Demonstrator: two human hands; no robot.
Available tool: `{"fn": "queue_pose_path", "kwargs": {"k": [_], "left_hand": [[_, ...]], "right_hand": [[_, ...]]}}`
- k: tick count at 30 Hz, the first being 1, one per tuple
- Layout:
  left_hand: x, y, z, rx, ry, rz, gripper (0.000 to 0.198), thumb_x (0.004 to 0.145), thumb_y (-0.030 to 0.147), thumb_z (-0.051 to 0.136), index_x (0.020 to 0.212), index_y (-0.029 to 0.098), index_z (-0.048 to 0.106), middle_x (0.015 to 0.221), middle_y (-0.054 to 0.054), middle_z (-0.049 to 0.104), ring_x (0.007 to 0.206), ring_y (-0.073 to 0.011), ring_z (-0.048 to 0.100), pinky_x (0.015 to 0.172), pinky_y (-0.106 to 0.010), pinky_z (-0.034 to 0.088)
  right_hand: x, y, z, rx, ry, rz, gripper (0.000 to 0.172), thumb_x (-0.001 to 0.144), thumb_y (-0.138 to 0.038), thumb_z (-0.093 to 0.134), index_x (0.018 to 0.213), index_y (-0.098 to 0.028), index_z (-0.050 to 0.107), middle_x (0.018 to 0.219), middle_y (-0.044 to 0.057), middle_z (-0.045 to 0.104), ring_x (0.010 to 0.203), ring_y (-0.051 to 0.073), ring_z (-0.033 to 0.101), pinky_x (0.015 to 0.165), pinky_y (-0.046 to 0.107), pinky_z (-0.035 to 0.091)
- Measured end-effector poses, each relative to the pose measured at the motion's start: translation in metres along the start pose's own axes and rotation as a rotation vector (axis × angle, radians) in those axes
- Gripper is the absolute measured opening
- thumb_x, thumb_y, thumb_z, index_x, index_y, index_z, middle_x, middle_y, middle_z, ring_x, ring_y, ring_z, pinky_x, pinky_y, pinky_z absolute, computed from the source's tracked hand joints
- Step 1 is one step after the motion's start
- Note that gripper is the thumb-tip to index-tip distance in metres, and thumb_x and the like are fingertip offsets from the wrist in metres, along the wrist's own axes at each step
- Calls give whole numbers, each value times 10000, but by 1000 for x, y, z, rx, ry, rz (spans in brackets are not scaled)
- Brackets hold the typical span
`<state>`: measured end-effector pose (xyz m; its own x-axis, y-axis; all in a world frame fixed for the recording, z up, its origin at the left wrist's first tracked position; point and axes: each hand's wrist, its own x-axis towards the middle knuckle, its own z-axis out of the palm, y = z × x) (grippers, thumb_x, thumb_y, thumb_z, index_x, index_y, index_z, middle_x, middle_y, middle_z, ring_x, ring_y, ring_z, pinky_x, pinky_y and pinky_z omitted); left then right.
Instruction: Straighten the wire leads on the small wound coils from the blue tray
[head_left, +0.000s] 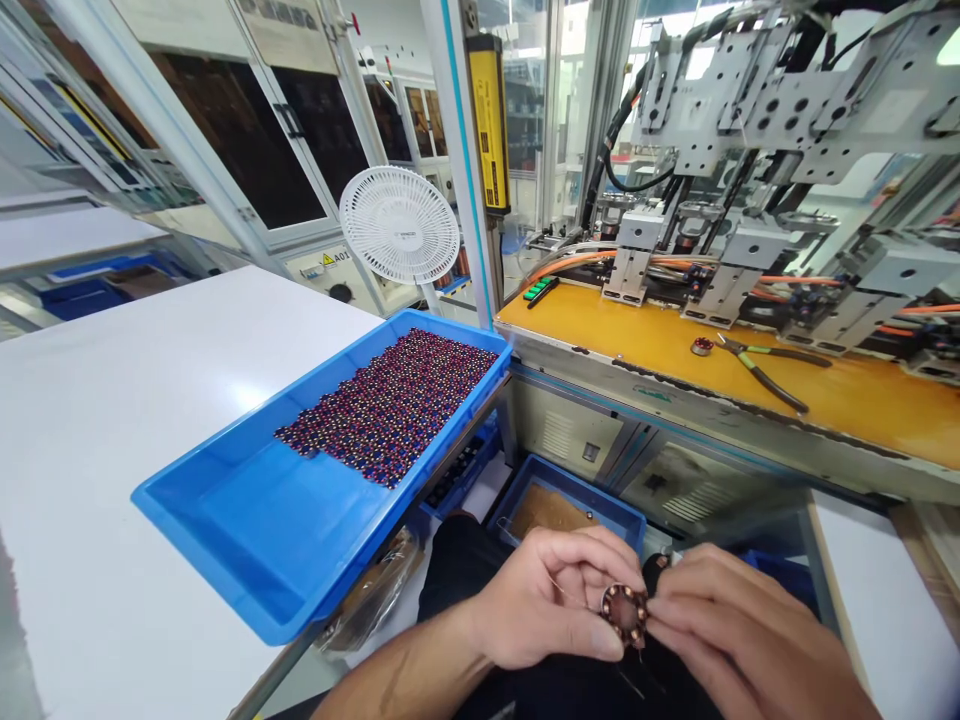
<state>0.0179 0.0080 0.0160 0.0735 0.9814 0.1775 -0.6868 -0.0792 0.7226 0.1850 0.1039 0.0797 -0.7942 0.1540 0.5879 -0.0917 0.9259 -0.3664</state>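
Low in the head view, both my hands meet over my lap. My left hand (551, 600) is curled around a small round wound coil part (625, 612) with copper windings and pale tips. My right hand (724, 625) pinches the same part from the right side, fingers pressed together. A thin wire trails from the part. To the left, a blue tray (247, 520) lies on the white table (112, 420) and holds several rows of similar dark round parts (394, 405).
A yellow-topped machine bench (862, 395) on the right carries pliers (765, 365), one loose round part (702, 346) and grey fixtures with orange cables. A white fan (400, 226) stands behind the tray. A blue bin (570, 505) sits below, near my knees.
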Motion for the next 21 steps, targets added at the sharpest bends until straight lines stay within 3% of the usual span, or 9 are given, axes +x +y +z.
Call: {"fn": "queue_pose_path", "kwargs": {"k": [3, 6, 8, 11, 13, 16, 21], "left_hand": [[2, 0, 4, 116, 29, 103, 342, 708, 106, 819, 1021, 240, 781, 1022, -45, 603, 786, -68, 611, 739, -200, 494], [2, 1, 4, 233, 89, 168, 501, 681, 114, 840, 1142, 275, 731, 1087, -53, 590, 909, -115, 599, 821, -243, 478], [2, 2, 2, 316, 139, 106, 564, 645, 175, 880, 1175, 233, 694, 963, -30, 604, 845, -105, 576, 791, -229, 459], [0, 4, 2, 347, 127, -73, 357, 752, 314, 813, 1032, 154, 660, 741, 15, 573, 632, -64, 512, 631, -194, 432], [0, 4, 3, 318, 124, -106, 296, 818, 354, 747, 991, 152, 616, 723, 14, 577, 591, -68, 536, 589, -197, 449], [1, -1, 4, 277, 163, -22, 237, 843, 299, 727, 998, 176, 597, 753, 9, 608, 638, -80, 607, 622, -198, 479], [5, -17, -8, 128, 76, 252, 237, 703, 217, 842, 796, 168, 629, 1111, -44, 666, 869, -126, 684, 799, -247, 515]], "right_hand": [[-11, -1, 10, 69, 62, 147, 94, 965, -144, 526, 914, -183, 594, 757, 6, 638, 679, 92, 628, 618, 174, 535], [-20, 3, 16, 73, 112, 137, 105, 921, -83, 540, 934, -182, 574, 776, 5, 631, 705, 93, 628, 641, 175, 530], [-21, 6, 17, 47, 114, 86, 141, 894, -53, 547, 959, -175, 577, 799, 11, 640, 720, 96, 630, 663, 181, 531], [-18, 7, 17, 18, 150, 55, 125, 890, -52, 549, 928, -165, 587, 769, 9, 633, 675, 94, 612, 634, 183, 519], [-16, 7, 19, -20, 209, 55, 118, 897, -57, 542, 889, -162, 596, 726, 4, 623, 629, 91, 596, 604, 182, 507], [-16, 8, 25, -65, 283, 93, 131, 904, -55, 528, 876, -160, 600, 719, 11, 626, 625, 100, 606, 596, 188, 509], [-14, 8, 27, -8, 303, 161, 149, 937, -89, 510, 832, -176, 569, 700, 10, 614, 614, 112, 612, 565, 193, 511]]}}
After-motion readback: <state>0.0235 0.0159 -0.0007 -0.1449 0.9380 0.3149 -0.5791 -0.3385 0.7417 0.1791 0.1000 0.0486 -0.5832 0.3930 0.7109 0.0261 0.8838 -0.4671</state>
